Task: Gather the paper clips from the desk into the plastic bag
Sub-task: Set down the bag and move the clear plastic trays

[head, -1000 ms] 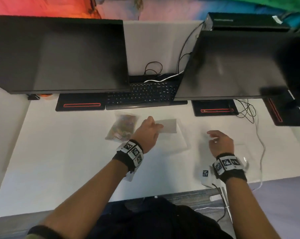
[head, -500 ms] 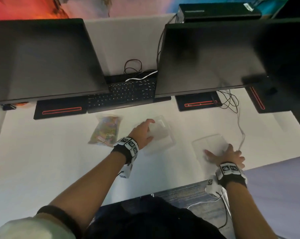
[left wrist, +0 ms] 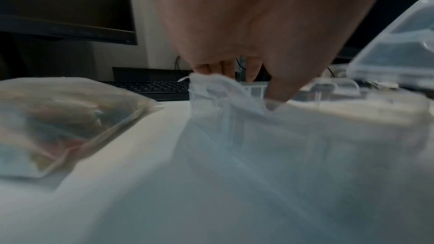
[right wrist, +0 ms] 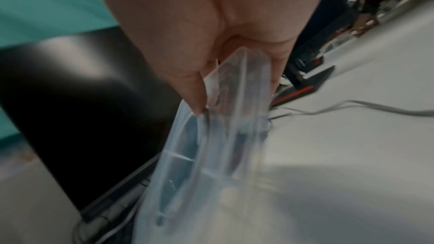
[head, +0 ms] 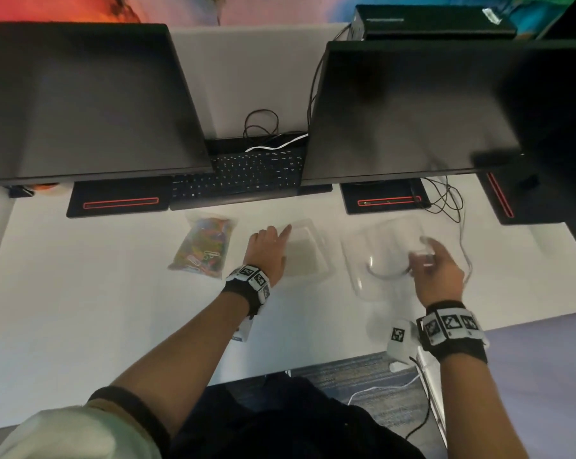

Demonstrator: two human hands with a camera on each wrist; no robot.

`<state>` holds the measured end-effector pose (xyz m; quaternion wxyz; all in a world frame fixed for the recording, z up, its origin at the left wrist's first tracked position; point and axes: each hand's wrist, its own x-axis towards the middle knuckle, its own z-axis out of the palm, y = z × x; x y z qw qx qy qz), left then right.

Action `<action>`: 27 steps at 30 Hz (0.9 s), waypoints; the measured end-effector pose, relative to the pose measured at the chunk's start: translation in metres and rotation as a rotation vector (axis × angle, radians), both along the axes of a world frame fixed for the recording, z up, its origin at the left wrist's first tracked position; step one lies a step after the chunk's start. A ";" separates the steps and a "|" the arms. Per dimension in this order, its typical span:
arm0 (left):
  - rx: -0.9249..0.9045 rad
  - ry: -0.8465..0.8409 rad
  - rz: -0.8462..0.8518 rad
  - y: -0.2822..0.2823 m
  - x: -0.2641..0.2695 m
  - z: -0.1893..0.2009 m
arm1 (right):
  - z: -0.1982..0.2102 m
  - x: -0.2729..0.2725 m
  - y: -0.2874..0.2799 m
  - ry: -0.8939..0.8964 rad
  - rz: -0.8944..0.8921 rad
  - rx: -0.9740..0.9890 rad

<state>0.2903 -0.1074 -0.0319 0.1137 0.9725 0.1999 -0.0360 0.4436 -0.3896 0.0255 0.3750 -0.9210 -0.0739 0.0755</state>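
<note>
A clear bag of coloured paper clips point(head: 202, 248) lies on the white desk point(head: 81, 309), just left of my left hand point(head: 280, 231). In the left wrist view my left hand point(left wrist: 234, 81) pinches the edge of a thin translucent plastic bag point(left wrist: 211, 90), which lies by a clear shallow box point(head: 308, 253). The clip bag point(left wrist: 58, 114) shows at left there. My right hand point(head: 426, 255) grips the rim of a clear plastic lid point(head: 379, 253), tilted up off the desk. In the right wrist view thumb and fingers of my right hand point(right wrist: 234, 88) clamp that clear plastic lid point(right wrist: 211, 155). No loose clips show.
Two dark monitors point(head: 81, 101) point(head: 412, 104) overhang the back of the desk, with a keyboard point(head: 240, 180) between them. Black stands with red stripes point(head: 121, 203) sit under them. Cables point(head: 445, 200) trail at the right, near the lid. The desk's front edge is close to my body.
My right hand, flat on the clear lid half a second ago, now grips its rim and has raised it. My left hand has stayed by the clear box.
</note>
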 end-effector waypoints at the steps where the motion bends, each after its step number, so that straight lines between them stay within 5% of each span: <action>1: -0.039 -0.059 0.037 0.003 -0.003 0.007 | 0.012 0.000 0.007 -0.015 0.013 0.088; 5: -0.225 -0.260 0.259 0.024 -0.025 0.021 | 0.034 -0.006 0.054 0.160 0.182 0.319; 9: -0.483 -0.342 0.447 0.041 -0.050 0.020 | 0.002 -0.016 0.114 0.350 0.366 0.208; 14: -0.601 -0.226 0.525 0.028 -0.073 0.024 | -0.028 -0.032 0.158 0.446 0.374 0.074; 17: -0.683 -0.128 0.520 0.016 -0.074 0.021 | -0.041 -0.035 0.167 0.349 0.363 -0.045; 23: -0.770 -0.154 0.580 0.011 -0.063 0.014 | -0.039 -0.030 0.160 -0.131 0.455 -0.413; 27: -0.789 -0.140 0.578 0.007 -0.054 0.018 | -0.041 -0.019 0.148 0.135 0.389 -0.255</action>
